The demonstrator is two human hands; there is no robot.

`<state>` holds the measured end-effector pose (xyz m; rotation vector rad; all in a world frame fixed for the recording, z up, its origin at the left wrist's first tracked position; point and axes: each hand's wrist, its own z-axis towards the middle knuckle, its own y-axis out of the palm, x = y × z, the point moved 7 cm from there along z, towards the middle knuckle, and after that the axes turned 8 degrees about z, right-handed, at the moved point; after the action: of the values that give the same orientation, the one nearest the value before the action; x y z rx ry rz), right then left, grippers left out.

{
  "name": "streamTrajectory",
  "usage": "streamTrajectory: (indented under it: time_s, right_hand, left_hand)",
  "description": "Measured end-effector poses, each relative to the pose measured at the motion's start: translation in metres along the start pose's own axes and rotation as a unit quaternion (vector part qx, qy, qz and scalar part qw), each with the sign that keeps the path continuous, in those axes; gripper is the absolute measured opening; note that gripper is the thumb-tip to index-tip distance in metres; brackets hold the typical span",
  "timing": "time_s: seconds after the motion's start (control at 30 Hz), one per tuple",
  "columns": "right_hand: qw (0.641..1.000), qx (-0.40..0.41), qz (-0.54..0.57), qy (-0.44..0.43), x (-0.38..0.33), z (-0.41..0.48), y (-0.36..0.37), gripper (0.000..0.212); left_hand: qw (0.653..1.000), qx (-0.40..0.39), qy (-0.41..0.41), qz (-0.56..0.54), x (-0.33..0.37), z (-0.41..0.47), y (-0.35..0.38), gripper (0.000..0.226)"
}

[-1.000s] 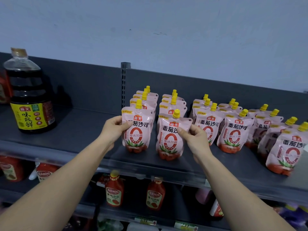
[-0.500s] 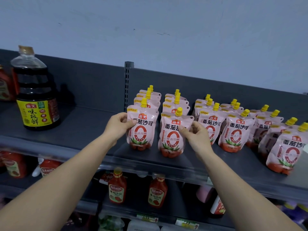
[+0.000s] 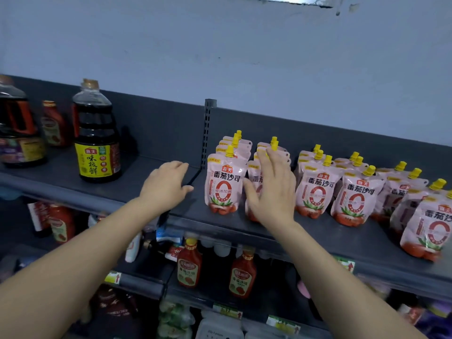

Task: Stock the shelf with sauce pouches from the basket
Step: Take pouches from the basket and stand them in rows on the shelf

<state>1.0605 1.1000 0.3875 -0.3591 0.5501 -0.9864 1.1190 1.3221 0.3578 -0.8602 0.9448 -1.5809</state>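
Observation:
Several pink tomato-sauce pouches with yellow caps stand in rows on the dark grey shelf (image 3: 318, 238). The leftmost front pouch (image 3: 223, 185) stands upright and free. My left hand (image 3: 166, 184) hovers just left of it, fingers relaxed, holding nothing. In front of the second-row front pouch (image 3: 254, 178) my right hand (image 3: 271, 189) is spread with straight fingers and hides most of that pouch; I cannot tell if it touches. More pouches (image 3: 355, 196) line the shelf to the right. No basket is in view.
A large soy sauce bottle (image 3: 96, 135) stands on the shelf to the left, with other dark bottles (image 3: 17, 128) beyond it. A slotted upright (image 3: 208, 133) divides the shelf back. Ketchup bottles (image 3: 189, 265) and other goods fill the lower shelves.
Both hands have let go of the two front pouches, which now stand on the shelf. My left hand moved left, away from its pouch. The camera view shifted left and up.

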Motion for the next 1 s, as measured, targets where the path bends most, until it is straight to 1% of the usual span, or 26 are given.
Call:
streamTrajectory:
  time_s: [0.13,0.2,0.27,0.37,0.5,0.6,0.73,0.9,1.0]
  right_hand:
    - [0.996,-0.076,0.036,-0.033,-0.031,-0.016,0.023,0.058]
    - [0.992,-0.107,0.050,-0.041,-0.043,-0.028,0.032,0.058]
    - [0.989,-0.129,0.068,-0.032,-0.047,-0.039,0.038,0.059]
    - [0.986,-0.145,0.084,0.016,-0.033,-0.050,0.039,0.056]
    - [0.978,-0.165,0.069,0.107,0.006,-0.057,0.035,0.054]
    - [0.969,-0.169,0.040,0.174,0.035,-0.059,0.031,0.052]
    - [0.957,-0.181,0.002,0.225,0.068,-0.054,0.033,0.057]
    - [0.923,-0.205,0.020,0.325,0.104,-0.039,0.050,0.059]
    - [0.893,-0.212,0.083,0.388,0.119,-0.037,0.067,0.064]
  left_hand:
    - [0.997,0.008,-0.012,0.078,-0.015,-0.039,-0.019,0.061]
    - [0.995,-0.002,-0.029,0.100,-0.023,-0.059,-0.024,0.061]
    - [0.993,-0.012,-0.047,0.108,-0.029,-0.077,-0.027,0.060]
    - [0.993,-0.018,-0.063,0.099,-0.033,-0.099,-0.029,0.056]
    - [0.993,-0.031,-0.068,0.097,-0.029,-0.114,-0.023,0.055]
    - [0.993,-0.039,-0.055,0.095,-0.018,-0.113,-0.017,0.059]
    - [0.995,-0.046,-0.040,0.083,-0.004,-0.102,-0.006,0.058]
    - [0.996,-0.053,0.000,0.074,0.010,-0.074,0.011,0.059]
    - [0.996,-0.054,0.025,0.063,0.015,-0.054,0.020,0.059]
